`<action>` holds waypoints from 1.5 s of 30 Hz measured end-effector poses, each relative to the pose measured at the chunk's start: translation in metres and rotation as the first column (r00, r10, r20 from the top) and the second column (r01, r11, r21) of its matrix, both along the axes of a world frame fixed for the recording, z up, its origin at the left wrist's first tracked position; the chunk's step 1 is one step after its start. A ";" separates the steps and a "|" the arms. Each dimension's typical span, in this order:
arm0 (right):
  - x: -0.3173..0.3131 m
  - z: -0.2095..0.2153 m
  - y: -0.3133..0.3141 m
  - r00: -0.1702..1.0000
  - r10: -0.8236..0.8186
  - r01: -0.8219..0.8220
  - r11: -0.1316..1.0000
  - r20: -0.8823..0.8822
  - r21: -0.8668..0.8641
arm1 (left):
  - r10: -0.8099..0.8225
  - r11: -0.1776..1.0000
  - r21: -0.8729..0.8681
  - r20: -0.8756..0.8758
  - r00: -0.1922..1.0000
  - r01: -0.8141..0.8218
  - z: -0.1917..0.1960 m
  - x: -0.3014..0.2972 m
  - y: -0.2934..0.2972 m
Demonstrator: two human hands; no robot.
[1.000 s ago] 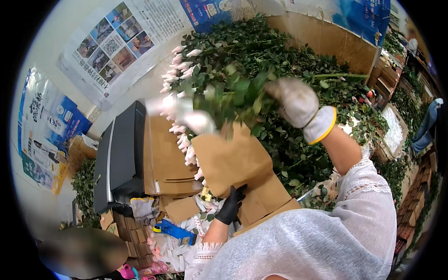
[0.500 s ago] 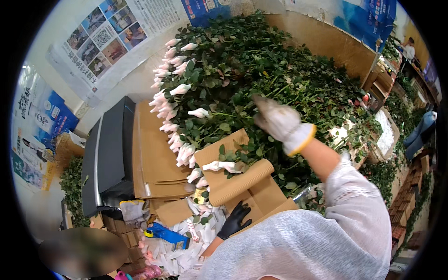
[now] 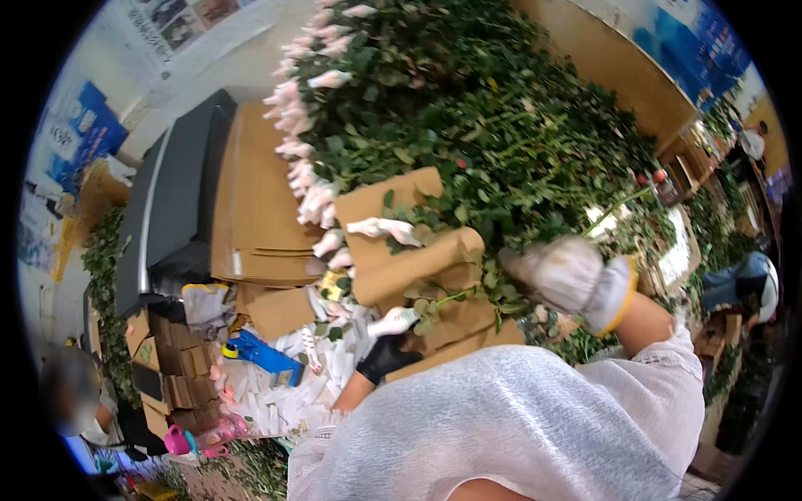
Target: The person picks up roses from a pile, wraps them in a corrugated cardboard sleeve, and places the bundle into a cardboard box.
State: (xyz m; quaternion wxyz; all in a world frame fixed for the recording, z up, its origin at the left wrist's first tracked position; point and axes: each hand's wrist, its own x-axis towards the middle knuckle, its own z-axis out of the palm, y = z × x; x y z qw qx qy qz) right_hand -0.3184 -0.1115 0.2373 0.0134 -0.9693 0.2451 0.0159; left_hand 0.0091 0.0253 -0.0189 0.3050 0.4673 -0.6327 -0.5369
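Observation:
My right hand (image 3: 564,271), in a pale work glove with a yellow cuff, is closed round the stem of a rose. The rose's white-sleeved head (image 3: 393,321) points left, and its bare stem (image 3: 614,213) runs out past the glove to the upper right. Close below the rose head is my left hand (image 3: 388,359), in a black glove; its fingers are partly hidden. Between my hands lies brown corrugated cardboard (image 3: 418,271), partly rolled. White-sleeved roses (image 3: 384,230) rest on it.
A large heap of leafy roses (image 3: 476,125) fills the far side, pale heads to the left. Stacked cardboard sheets (image 3: 263,192) stand beside a black box (image 3: 184,184). A blue tape dispenser (image 3: 263,359) lies among white strips (image 3: 267,397). Other people (image 3: 739,284) are at the far right and lower left.
My right hand has come from the heap toward me and to the right, with a rose in it. My left hand has shifted slightly left, and its spread fingers have drawn in under the rose head.

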 end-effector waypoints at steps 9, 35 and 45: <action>-0.032 -0.100 0.011 0.991 -0.079 0.094 0.986 -0.109 0.141 | 0.183 0.963 -0.221 0.107 0.977 -0.156 0.022 -0.015 -0.005; -0.019 -0.085 0.001 0.942 -0.296 0.193 0.865 0.160 0.462 | 0.364 0.912 -0.298 0.269 0.892 -0.282 0.017 -0.017 -0.001; 0.039 -0.095 -0.097 0.916 -0.337 0.352 0.935 0.219 -0.033 | 0.091 0.979 -0.195 0.153 0.984 -0.060 0.028 -0.017 -0.010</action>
